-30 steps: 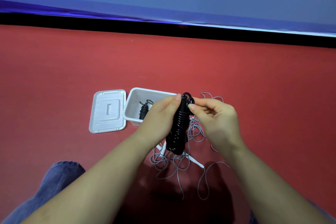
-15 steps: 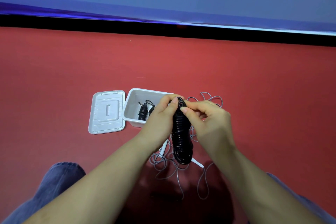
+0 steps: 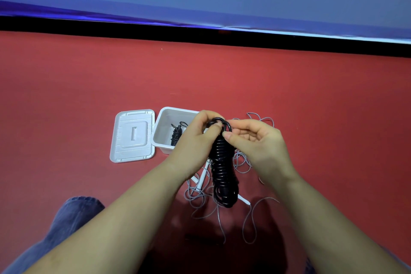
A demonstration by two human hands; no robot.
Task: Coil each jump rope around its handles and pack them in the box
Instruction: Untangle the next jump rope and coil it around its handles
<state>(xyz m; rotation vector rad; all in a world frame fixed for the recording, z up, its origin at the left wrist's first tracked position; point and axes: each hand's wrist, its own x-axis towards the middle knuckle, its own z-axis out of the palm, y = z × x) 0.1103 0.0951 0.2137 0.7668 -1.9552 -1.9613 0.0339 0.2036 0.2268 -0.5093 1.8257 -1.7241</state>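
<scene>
A black jump rope (image 3: 223,171), coiled tightly round its handles, hangs upright in the air between my hands. My left hand (image 3: 195,140) grips its upper part from the left. My right hand (image 3: 255,142) pinches the rope's end loop at the top with thumb and forefinger. Behind my left hand stands the open white box (image 3: 165,128), with another coiled black rope (image 3: 176,134) inside. A loose grey jump rope (image 3: 244,162) with white handles (image 3: 202,179) lies tangled on the red floor below my hands.
The box's white lid (image 3: 133,135) lies flat on the floor left of the box. My knee in blue jeans (image 3: 73,218) shows at lower left. A black strip and a blue wall (image 3: 200,2) bound the red floor at the back.
The coiled black rope has swung from a leftward tilt to nearly upright. My right thumb and forefinger have shifted on the top loop. Both hands stay above the grey rope.
</scene>
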